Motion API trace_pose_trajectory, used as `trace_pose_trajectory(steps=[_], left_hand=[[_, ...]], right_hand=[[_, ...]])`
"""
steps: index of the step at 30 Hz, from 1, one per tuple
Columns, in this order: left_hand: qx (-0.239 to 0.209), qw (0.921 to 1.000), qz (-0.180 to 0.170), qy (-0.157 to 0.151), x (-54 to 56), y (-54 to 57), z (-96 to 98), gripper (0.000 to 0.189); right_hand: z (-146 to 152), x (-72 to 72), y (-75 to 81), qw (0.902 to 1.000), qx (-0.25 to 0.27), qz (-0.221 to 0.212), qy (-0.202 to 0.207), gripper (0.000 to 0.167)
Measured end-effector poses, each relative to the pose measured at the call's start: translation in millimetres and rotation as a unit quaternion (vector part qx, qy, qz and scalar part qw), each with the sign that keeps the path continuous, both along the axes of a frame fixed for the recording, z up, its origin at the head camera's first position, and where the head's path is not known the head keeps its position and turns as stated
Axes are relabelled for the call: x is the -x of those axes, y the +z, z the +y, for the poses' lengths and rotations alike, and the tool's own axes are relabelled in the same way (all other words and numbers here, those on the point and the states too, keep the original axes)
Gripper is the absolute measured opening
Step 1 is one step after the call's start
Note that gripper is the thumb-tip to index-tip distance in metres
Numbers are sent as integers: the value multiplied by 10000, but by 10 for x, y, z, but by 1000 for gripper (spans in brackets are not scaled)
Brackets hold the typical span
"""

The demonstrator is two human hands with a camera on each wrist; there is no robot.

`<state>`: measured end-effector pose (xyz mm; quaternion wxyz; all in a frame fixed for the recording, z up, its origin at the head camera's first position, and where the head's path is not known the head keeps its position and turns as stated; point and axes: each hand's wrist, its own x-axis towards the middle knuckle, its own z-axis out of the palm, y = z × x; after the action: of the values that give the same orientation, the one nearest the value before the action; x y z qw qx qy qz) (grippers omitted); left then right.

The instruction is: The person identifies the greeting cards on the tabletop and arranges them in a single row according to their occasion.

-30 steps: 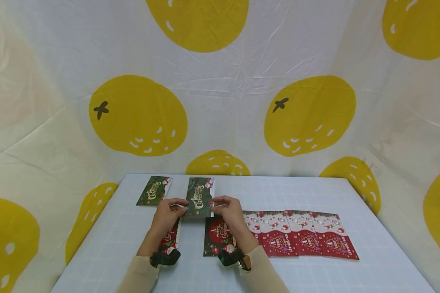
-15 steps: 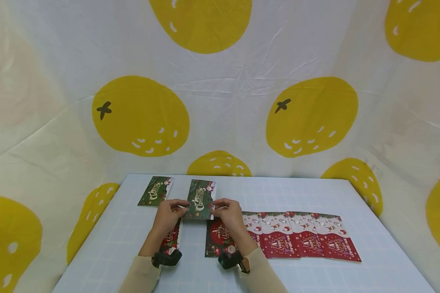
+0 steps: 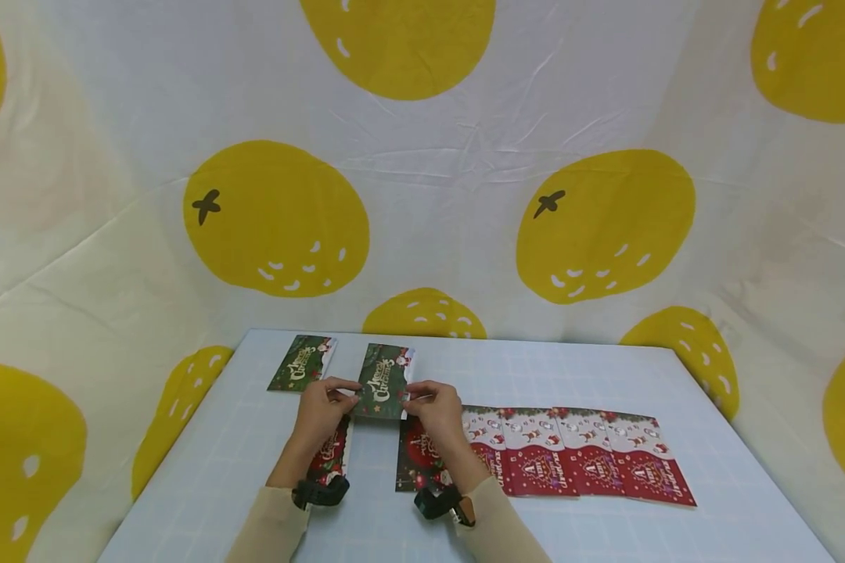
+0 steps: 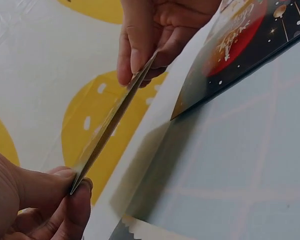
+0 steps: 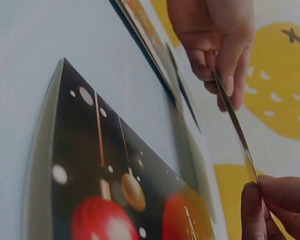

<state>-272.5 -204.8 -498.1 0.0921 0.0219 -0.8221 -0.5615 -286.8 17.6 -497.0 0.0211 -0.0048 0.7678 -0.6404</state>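
A green Christmas card (image 3: 383, 381) is held up above the table between both hands. My left hand (image 3: 324, 408) pinches its left edge between thumb and fingers. On the opposite edge, my right hand (image 3: 436, 413) pinches it the same way. Seen edge-on in the left wrist view, the card (image 4: 112, 125) spans from one hand to the other, clear of the tabletop. A dark card with a red circle (image 3: 417, 457) lies partly under the right forearm. Beneath the left forearm, another red and dark card (image 3: 332, 453) is partly hidden.
A second green card (image 3: 301, 363) lies at the back left of the table (image 3: 535, 371). Several red and white Christmas cards (image 3: 591, 453) overlap in a row on the right. A curtain with yellow fruit prints (image 3: 451, 234) hangs behind the table.
Both hands keep their pinch on the green card, which stays almost in place. The whole head view has shifted slightly to the right.
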Motion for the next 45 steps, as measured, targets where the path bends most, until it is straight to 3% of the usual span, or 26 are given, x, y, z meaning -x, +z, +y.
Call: trace_pose_trajectory(steps=[13, 20, 25, 35, 45], left_hand=[[307, 9992, 101, 225, 108, 53, -264, 19], [778, 9959, -48, 454, 200, 121, -396, 17], [1093, 9926, 36, 525, 275, 150, -483, 16], [1370, 9891, -59, 532, 399, 86, -637, 16], [1511, 9869, -285, 490, 505, 25, -674, 18]], right_hand=[[-300, 168, 129, 9990, -293, 336, 19, 19], [-488, 295, 140, 9972, -552, 513, 38, 18], [-638, 382, 131, 9948, -800, 631, -56, 17], [-838, 468, 113, 9890, -1348, 610, -87, 21], [-926, 521, 60, 9870, -1528, 494, -1, 23]])
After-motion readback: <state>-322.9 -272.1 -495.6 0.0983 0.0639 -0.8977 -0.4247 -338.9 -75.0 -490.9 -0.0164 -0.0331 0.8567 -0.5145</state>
